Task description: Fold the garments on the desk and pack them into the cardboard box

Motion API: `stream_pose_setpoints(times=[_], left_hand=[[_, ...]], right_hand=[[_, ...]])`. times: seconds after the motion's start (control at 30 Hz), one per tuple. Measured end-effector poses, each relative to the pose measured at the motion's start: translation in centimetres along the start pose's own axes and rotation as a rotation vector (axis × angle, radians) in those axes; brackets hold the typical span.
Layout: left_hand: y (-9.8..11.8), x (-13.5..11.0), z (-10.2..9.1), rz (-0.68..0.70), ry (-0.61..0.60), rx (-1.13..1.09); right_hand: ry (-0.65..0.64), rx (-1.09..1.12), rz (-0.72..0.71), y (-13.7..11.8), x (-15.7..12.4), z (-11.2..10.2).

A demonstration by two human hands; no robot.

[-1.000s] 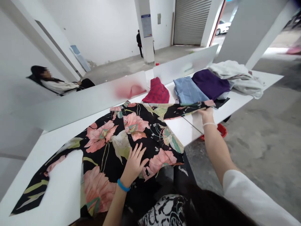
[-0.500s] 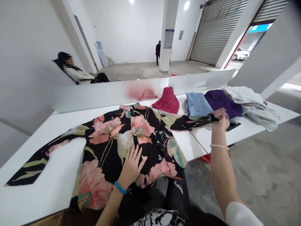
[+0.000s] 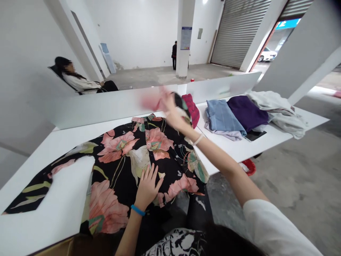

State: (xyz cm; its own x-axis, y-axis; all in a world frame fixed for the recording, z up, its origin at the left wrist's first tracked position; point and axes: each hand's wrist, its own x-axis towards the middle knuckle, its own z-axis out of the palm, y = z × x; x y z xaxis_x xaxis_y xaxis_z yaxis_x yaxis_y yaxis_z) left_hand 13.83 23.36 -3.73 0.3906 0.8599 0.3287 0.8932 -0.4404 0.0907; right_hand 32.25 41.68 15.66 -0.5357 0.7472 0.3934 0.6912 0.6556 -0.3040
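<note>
A black floral shirt with large pink flowers lies spread on the white table, collar away from me. Its left-side sleeve stretches out toward the table's left edge. My left hand rests flat on the lower front of the shirt, fingers apart. Beyond the collar, my right hand is raised and smeared by motion. It grips the cuff end of the other sleeve, which is lifted off the table and bends up beside the collar.
A red checked garment lies behind the lifted sleeve. Folded blue, purple and pale grey clothes sit at right. A frosted divider edges the white table. One person sits beyond it; another stands near the pillar.
My right hand has swung the sleeve from far right, up and left toward the collar. The left hand stays on the shirt. The view has shifted slightly.
</note>
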Motion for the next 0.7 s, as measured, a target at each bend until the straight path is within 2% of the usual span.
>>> stream_pose_setpoints(times=[0.07,0.13,0.2,0.27,0.37,0.47,0.57,0.7], left_hand=[[0.2,-0.1,0.0,-0.009,-0.008,-0.033],[0.2,-0.2,-0.2,-0.041,-0.003,-0.090],[-0.2,-0.2,-0.8,-0.093,0.005,-0.204],[-1.2,0.3,-1.8,-0.188,-0.002,-0.352],[-4.0,2.8,-3.7,-0.428,0.019,-0.367],[-7.5,6.6,-4.6,-0.604,0.055,-0.126],[-9.8,9.9,-3.9,-0.618,0.003,-0.073],[-10.0,11.8,-3.7,-0.580,0.036,-0.114]], right_hand=[[-0.045,-0.084,-0.200,-2.9,-0.5,4.7],[-0.140,-0.152,-0.406,-4.7,-2.8,9.8],[-0.217,-0.151,-0.482,-5.1,-5.7,13.9],[-0.215,-0.099,-0.462,-4.3,-8.2,16.3],[-0.140,-0.015,-0.406,-2.4,-10.1,16.6],[-0.068,0.049,-0.249,-1.2,-10.3,15.6],[-0.044,0.121,-0.140,-0.9,-10.1,15.5],[-0.065,0.140,-0.180,-0.8,-10.2,15.7]])
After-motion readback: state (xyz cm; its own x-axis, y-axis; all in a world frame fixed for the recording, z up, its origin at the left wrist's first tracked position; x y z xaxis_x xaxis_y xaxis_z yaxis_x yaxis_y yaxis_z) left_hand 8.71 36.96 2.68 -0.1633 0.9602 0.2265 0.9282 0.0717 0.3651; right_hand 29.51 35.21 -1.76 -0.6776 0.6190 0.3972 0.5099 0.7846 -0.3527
